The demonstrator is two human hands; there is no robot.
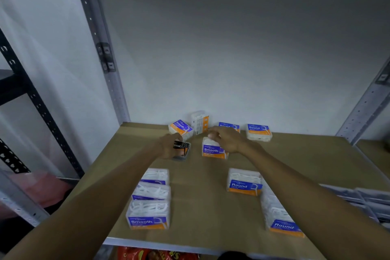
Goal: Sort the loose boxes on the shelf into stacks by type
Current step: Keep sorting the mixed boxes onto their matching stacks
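Both arms reach across the brown shelf [211,213] toward its far middle. The left hand [168,145] has its fingers closed around a dark box marked "coal" [182,150], which sits low against the shelf surface; whether it rests on it or is lifted, I cannot tell. Just to the right, the right hand [225,139] grips the top of a "Smooth" box [213,150] standing on the shelf, fingers curled over its far upper edge.

Along the near left, three clear boxes sit in a row running front to back, touching or nearly so; the nearest one [148,214] reads "Smooth". On the near right lies a "Round" box [244,182], with another "Round" box [281,217] nearer still, partly behind the right forearm.

At the far edge by the wall are a tilted "Smooth" box [181,129], an upright white and orange box [200,122], and two "Round" boxes [229,126] [259,132], the left one partly hidden by the right hand.
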